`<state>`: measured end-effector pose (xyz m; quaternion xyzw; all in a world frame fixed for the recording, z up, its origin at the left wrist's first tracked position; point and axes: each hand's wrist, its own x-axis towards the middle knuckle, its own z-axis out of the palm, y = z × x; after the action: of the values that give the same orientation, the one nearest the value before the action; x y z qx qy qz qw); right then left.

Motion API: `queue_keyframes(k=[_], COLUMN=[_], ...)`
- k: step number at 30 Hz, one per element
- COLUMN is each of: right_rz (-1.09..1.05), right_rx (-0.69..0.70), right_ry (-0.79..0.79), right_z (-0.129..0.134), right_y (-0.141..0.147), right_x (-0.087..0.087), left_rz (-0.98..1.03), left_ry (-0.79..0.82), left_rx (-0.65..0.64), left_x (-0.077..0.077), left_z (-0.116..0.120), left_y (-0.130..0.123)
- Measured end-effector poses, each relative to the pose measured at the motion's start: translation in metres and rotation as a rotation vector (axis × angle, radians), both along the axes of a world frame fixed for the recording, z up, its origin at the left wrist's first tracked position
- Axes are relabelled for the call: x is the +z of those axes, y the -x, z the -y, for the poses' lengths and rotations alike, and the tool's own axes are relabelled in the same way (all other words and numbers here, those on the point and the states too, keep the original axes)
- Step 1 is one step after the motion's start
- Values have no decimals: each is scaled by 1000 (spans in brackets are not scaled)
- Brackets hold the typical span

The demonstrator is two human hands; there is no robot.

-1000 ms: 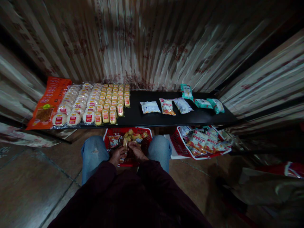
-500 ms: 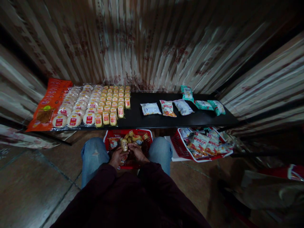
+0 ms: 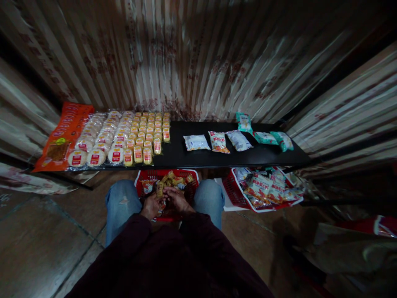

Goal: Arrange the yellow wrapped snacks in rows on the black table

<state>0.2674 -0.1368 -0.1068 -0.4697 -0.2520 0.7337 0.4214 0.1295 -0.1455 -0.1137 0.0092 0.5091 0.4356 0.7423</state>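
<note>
Over the red basket (image 3: 194,171) between my knees, my left hand (image 3: 151,206) grips a small snack in a yellowish, shiny wrapper (image 3: 159,189). From the other side, the closed fingers of my right hand (image 3: 178,199) pinch the edge of the same wrapped snack. Under and behind the hands, more yellow wrapped snacks (image 3: 171,179) are heaped in the basket. A reddish packet (image 3: 147,186) lies at the basket's left side.
On the black shelf (image 3: 180,158) stand rows of yellow wrapped snacks (image 3: 147,155), round white crackers (image 3: 96,156) and an orange bag (image 3: 60,140). White packets (image 3: 197,142) and green packets (image 3: 266,138) lie rightward. A second red basket (image 3: 237,192) holds packets.
The wrapped snack has tilted and shifted slightly left and down, its label side turning from view. Both hands stay over the basket, with only small finger movement.
</note>
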Motion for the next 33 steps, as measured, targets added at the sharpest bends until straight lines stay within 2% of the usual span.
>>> queue_keyframes(k=[8, 17, 27, 33], right_rz=[-35, 64, 210, 259], right_rx=[29, 37, 54, 76], right_ry=[-26, -16, -111, -93], right_z=[-1, 2, 0, -1], right_y=[-1, -2, -4, -1], right_x=[-1, -11, -13, -14], left_rz=[106, -62, -95, -116], left_ry=[54, 11, -55, -88], left_rx=[22, 48, 17, -21], left_x=[2, 1, -3, -2], left_z=[0, 3, 4, 5], left_y=[-1, 0, -1, -1])
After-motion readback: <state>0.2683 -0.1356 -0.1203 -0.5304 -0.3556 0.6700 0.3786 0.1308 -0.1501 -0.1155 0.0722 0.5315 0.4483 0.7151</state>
